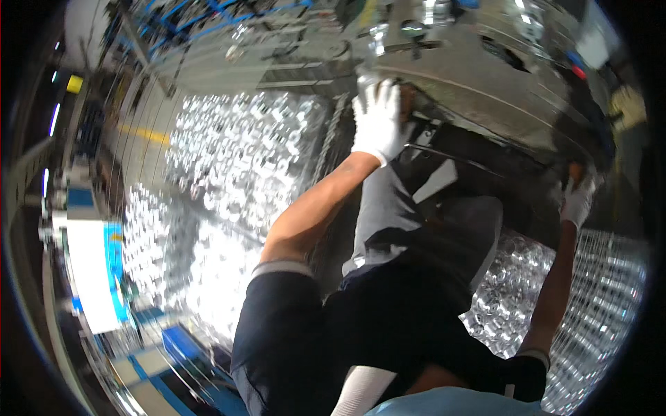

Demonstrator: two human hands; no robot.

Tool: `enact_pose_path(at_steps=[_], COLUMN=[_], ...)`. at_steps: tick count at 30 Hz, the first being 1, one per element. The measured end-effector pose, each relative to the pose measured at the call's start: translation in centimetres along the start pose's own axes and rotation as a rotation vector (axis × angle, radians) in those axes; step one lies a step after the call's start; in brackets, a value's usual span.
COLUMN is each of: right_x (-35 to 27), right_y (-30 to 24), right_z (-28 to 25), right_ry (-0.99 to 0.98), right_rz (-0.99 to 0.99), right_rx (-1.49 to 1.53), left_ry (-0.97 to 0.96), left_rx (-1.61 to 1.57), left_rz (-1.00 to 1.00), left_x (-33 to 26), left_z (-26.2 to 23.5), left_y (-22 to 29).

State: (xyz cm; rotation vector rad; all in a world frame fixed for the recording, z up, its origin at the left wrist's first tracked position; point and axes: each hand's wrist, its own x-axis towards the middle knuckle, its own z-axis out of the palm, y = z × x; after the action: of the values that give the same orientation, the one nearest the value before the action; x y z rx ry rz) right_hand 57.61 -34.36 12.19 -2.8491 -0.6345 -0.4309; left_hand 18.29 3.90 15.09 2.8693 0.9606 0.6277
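Observation:
My left hand (378, 125), in a white glove, reaches forward with its fingers stretched out and apart. Its fingertips are beside a brownish piece (408, 100) and a blurred clear object at the end of a dark frame (479, 149); whether they touch is unclear. At the frame's right end is my right hand (577, 201), also white-gloved. Motion blur and shadow hide how its fingers are bent. A small orange-brown part (575, 171) shows by its fingertips. Between the hands, a pale flat piece (436, 180) lies against the frame, above my legs.
Shiny clear containers (243, 145) stand in dense rows on the left. More shiny rounded items (510, 284) lie on the right, beside a wire-like rack (600, 298). A bright white panel (90, 274) and blue box (182, 344) are at the far left. Blue rails (208, 28) run across the back.

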Motion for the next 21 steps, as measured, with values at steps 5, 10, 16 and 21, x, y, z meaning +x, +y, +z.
enact_pose_path(at_steps=[5,10,16,21], right_x=[0.5,-2.1,-6.9,-6.8], right_y=[0.8,2.1,1.6,-4.6], right_z=[1.4,2.8,3.9,0.1], right_ry=[0.204,0.367,0.01,0.1], right_rz=[-0.181,-0.315,-0.27,-0.223], right_rx=[-0.028,0.025,0.2,0.22], left_ry=[0.06,0.126,0.225,-0.154], left_rx=[-0.129,-0.29,-0.05,0.462], left_rz=[-0.115,-0.349,-0.681,-1.189], left_x=[-1.0,-8.9,-22.4,-30.3], left_z=[0.3,0.5,2.5,-1.1], left_y=[0.8,-1.1,-14.3,-28.4])
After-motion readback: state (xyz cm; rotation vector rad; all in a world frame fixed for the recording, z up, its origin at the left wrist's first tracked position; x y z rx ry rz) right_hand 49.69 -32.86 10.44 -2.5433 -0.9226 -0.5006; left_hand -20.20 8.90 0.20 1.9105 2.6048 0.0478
